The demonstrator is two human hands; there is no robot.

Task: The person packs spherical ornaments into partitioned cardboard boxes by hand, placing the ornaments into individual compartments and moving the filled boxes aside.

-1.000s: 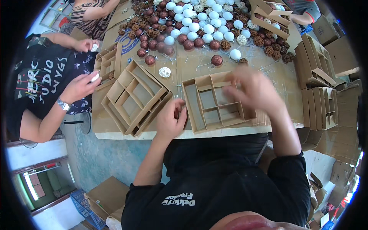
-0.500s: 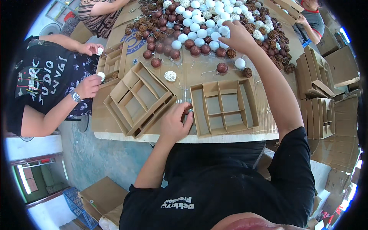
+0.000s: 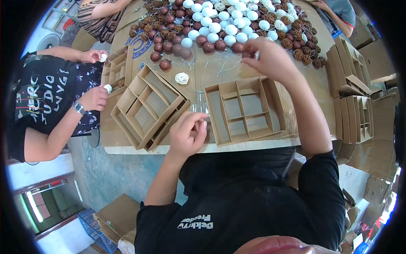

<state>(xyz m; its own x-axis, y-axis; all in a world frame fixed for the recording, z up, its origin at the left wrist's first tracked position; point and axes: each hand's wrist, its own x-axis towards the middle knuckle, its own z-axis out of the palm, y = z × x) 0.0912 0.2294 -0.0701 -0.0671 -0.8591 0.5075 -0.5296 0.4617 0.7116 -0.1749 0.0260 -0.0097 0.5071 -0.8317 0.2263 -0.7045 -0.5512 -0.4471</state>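
Between wearer's two hands (image 3: pixel 188 134) (image 3: pixel 272 60), one divided tray (image 3: pixel 244 116)

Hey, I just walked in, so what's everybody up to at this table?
The person's left hand is curled beside the left edge of a divided cardboard box. The right hand is raised beyond its far side, near a heap of brown and white balls; something pale shows at its fingers, too hidden to identify. Another divided box sits angled to the left. Further left, a co-worker holds small white balls.
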